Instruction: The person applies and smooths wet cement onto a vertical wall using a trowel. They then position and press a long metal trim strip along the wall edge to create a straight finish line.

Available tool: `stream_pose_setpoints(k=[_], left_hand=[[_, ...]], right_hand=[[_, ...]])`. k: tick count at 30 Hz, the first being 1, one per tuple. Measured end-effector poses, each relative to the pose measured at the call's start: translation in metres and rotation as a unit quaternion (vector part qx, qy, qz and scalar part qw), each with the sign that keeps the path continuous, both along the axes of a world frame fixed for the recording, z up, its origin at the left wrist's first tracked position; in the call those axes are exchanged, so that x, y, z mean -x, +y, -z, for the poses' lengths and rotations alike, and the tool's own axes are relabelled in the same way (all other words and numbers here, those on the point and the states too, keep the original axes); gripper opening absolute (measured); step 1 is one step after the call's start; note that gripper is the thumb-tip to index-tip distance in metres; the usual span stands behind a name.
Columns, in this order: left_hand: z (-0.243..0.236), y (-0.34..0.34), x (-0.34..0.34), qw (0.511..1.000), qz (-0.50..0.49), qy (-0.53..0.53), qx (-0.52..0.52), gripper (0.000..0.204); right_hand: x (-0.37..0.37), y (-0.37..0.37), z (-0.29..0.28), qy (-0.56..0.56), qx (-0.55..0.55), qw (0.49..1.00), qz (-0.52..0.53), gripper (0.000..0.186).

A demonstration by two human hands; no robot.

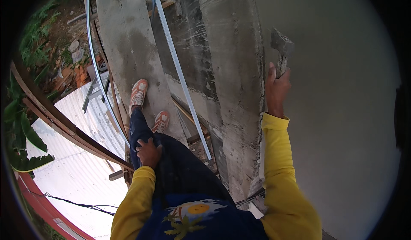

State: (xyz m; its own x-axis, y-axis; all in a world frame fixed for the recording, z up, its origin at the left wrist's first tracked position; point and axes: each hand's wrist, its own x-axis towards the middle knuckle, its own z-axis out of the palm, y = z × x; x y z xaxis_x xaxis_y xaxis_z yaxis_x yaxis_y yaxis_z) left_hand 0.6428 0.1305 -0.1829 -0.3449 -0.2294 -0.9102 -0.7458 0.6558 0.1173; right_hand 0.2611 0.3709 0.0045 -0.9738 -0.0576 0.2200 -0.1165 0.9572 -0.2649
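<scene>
Shirt [233, 226] lay nearest in the head view, dark blue with yellow sleeves; trousers [188, 165] and pink-and-white shoes [138, 95] beyond, the shoes on a grey walkway [124, 34].

Right hand [278, 85] was closed round the wooden handle of a hammer [282, 44], fingers wrapped, thumb lying up along it. Hammer was out to the right, past the rough concrete edge [239, 73], head away from the body, in front of a smooth grey surface [342, 120]. Could not tell whether it touched.

Left hand [150, 152] rested on the trousers, fingers loosely bent and slightly apart; could not tell whether they pinched cloth.

Handling, my judgement: blocky head likely heavy, so the tool would be head-heavy; stiff, not fragile. Wood looked worn, probably fair grip unless dusty. The hold sat close under the head: good control, less swing. Lower on the handle would suit harder blows.
</scene>
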Motion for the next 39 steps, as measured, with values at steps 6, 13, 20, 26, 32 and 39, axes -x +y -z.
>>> stream_pose_setpoints(k=[6, 13, 20, 26, 32, 39], left_hand=[[-0.017, 0.025, -0.009, 0.999, -0.008, 0.037, 0.013, 0.065], [-0.009, 0.024, -0.038, 0.998, -0.05, 0.03, -0.038, 0.066], [-0.011, 0.019, -0.057, 0.998, -0.034, 0.003, -0.053, 0.065], [-0.011, 0.011, -0.054, 0.998, -0.024, -0.007, -0.056, 0.063], [-0.005, 0.009, -0.06, 0.998, -0.018, -0.018, -0.065, 0.063], [-0.001, -0.004, -0.056, 0.996, -0.009, -0.015, -0.082, 0.064]], right_hand=[[0.007, 0.046, 0.01, -0.042, -0.127, 0.991, -0.015, 0.046], [0.004, 0.038, 0.008, -0.076, -0.152, 0.985, 0.014, 0.043], [0.005, 0.036, 0.012, -0.058, -0.09, 0.994, 0.03, 0.05], [-0.016, 0.032, 0.005, -0.038, -0.059, 0.997, 0.039, 0.055], [-0.019, 0.028, 0.005, -0.025, -0.042, 0.998, 0.028, 0.044], [-0.021, 0.045, 0.014, -0.017, -0.1, 0.994, 0.038, 0.036]])
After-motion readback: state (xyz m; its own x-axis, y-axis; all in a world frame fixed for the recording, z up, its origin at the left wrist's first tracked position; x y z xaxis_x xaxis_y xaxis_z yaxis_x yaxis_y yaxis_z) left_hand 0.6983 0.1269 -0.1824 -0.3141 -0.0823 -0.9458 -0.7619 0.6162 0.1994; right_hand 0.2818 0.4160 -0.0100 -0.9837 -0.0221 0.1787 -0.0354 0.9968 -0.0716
